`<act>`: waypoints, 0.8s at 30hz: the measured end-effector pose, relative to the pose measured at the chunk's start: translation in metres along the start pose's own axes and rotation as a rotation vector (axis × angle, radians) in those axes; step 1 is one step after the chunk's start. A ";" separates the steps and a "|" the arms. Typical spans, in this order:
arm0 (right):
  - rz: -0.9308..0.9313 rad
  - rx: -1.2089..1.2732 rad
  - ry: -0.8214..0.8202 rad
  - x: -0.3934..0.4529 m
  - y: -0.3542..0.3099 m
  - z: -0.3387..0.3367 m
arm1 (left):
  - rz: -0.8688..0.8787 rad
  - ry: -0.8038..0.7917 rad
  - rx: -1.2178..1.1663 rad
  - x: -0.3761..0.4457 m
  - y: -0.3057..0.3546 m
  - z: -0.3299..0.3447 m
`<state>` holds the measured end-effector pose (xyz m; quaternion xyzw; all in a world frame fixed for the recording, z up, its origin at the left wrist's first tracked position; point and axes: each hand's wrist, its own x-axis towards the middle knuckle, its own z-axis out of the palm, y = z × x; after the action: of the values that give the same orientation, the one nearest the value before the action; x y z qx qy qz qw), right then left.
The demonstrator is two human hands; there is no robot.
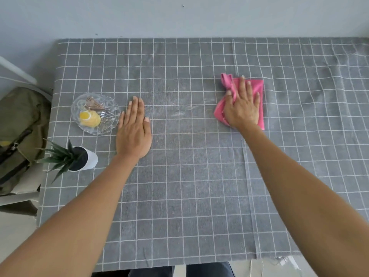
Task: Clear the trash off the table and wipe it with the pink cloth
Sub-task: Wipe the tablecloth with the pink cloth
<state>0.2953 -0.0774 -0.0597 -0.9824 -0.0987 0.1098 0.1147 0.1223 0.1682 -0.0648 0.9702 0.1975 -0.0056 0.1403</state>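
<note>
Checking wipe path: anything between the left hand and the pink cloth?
Nothing: head view shows only bare tablecloth between the left hand and the pink cloth under the right hand.

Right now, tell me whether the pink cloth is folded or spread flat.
Folded. The pink cloth lies bunched into a thick pad under the right hand, with one corner sticking up past the fingers.

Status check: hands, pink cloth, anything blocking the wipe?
Right hand flat on pink cloth, pressing it to the table. Left hand flat, empty. Glass dish and potted plant far left.
</note>
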 end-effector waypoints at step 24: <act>-0.309 -0.039 -0.056 -0.044 -0.071 0.029 | 0.001 0.004 0.017 0.000 0.001 0.001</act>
<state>0.2346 -0.0131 -0.0610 -0.9541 -0.2539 0.1165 0.1082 0.1226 0.1676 -0.0654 0.9714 0.1974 -0.0051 0.1319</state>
